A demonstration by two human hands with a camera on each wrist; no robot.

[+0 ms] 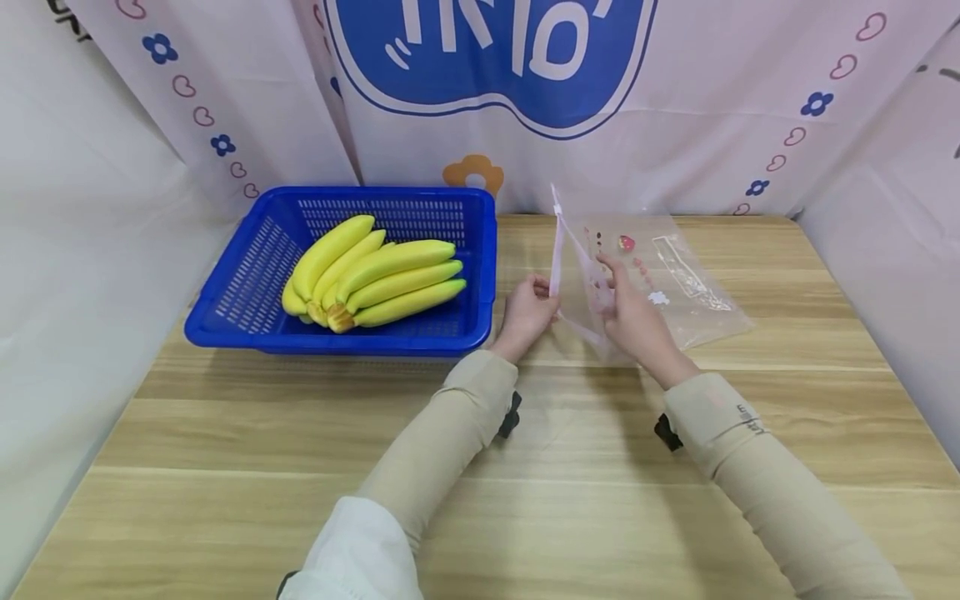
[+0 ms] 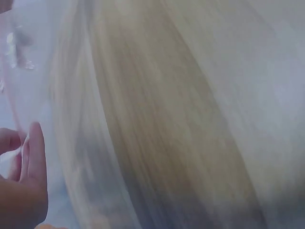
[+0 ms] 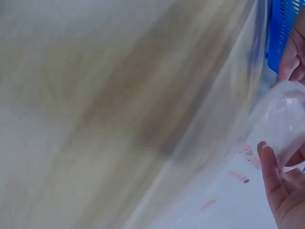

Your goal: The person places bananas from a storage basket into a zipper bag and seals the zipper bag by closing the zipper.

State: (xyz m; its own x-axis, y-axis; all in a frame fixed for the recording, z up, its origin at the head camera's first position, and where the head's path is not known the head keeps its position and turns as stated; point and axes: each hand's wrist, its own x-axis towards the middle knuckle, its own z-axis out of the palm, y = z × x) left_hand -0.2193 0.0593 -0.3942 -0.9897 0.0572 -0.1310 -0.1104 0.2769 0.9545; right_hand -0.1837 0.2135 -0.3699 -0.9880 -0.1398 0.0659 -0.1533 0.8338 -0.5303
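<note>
A clear zip bag (image 1: 701, 312) with pink edging and small strawberry prints lies toward the right, its mouth spread apart between both hands. My left hand (image 1: 525, 315) pinches one pink edge of that mouth between thumb and fingers; the left wrist view shows the same hand (image 2: 28, 186) with the film between its fingertips. On the opposite edge, my right hand (image 1: 637, 323) grips the film, index finger extended along the bag's outside. In the right wrist view, the right hand (image 3: 286, 195) has the crumpled film between thumb and fingers.
Left of the hands stands a blue plastic basket (image 1: 480, 312) holding yellow bananas (image 1: 401, 271) in bunches. Everything rests on a wood-grain table (image 1: 562, 517). Behind it hangs a printed white curtain (image 1: 420, 142).
</note>
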